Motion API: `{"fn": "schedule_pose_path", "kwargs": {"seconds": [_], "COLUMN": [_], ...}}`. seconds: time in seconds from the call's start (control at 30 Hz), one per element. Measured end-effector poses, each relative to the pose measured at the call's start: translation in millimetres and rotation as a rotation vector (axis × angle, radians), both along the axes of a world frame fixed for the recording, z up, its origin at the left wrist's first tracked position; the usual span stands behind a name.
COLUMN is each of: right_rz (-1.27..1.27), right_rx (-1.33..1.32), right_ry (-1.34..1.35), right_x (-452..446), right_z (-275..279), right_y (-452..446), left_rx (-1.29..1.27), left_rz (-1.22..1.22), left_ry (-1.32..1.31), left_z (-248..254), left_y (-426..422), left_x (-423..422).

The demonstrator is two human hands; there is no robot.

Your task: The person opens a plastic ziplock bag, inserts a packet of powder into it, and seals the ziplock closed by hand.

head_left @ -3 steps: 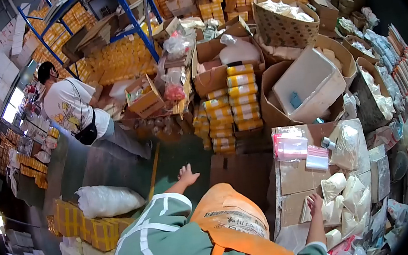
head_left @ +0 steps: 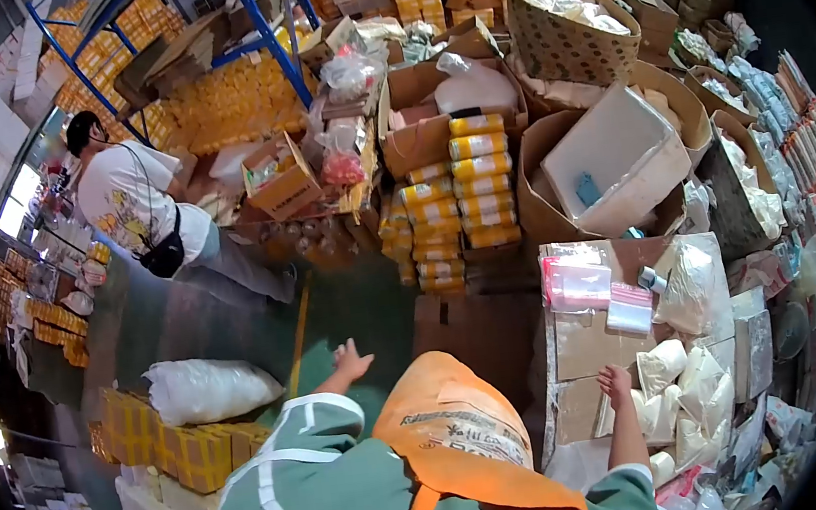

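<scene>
My left hand (head_left: 348,363) is stretched out over the green floor with its fingers apart, and nothing is in it. Above the left edge of the heap of filled, cream-coloured bags (head_left: 662,417) is my right hand (head_left: 615,384), its fingers loosely spread and empty. Whether it touches a bag cannot be made out. The bags lie on a cardboard-covered table (head_left: 579,344). Farther back on it are two stacks of clear plastic zip bags (head_left: 630,308), a small roll (head_left: 651,279) and a larger full clear bag (head_left: 688,292).
Large cartons, one holding a white foam box (head_left: 614,166), stand behind the table. Yellow-wrapped packs (head_left: 482,181) are stacked beside them. A person (head_left: 135,200) stands at the left by a bench. A white plastic-wrapped roll (head_left: 210,388) lies on yellow-taped boxes (head_left: 189,451).
My left hand has shifted left and slightly down in view. My right hand has moved a little up and left, off the bags' middle. The whole view has shifted slightly.
</scene>
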State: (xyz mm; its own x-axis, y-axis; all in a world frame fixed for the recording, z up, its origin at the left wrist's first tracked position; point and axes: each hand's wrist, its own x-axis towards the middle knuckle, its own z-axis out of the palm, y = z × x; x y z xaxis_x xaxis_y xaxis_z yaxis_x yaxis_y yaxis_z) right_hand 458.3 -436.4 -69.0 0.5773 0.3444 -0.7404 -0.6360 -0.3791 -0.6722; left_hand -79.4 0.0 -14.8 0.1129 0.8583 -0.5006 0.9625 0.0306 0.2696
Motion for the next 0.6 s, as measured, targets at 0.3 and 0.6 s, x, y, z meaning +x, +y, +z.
{"fn": "schedule_pose_path", "kwargs": {"seconds": [0.3, 0.6], "right_rz": [0.318, -0.205], "right_rx": [-0.208, -0.224], "right_ry": [-0.076, -0.095], "right_x": [17, -122], "right_z": [56, 54], "right_y": [11, -88], "left_rx": [-0.235, 0.078], "left_rz": [0.173, -0.477], "left_ry": [0.083, -0.249], "left_z": [-12, -10], "left_y": [32, 183], "left_x": [-11, 178]}}
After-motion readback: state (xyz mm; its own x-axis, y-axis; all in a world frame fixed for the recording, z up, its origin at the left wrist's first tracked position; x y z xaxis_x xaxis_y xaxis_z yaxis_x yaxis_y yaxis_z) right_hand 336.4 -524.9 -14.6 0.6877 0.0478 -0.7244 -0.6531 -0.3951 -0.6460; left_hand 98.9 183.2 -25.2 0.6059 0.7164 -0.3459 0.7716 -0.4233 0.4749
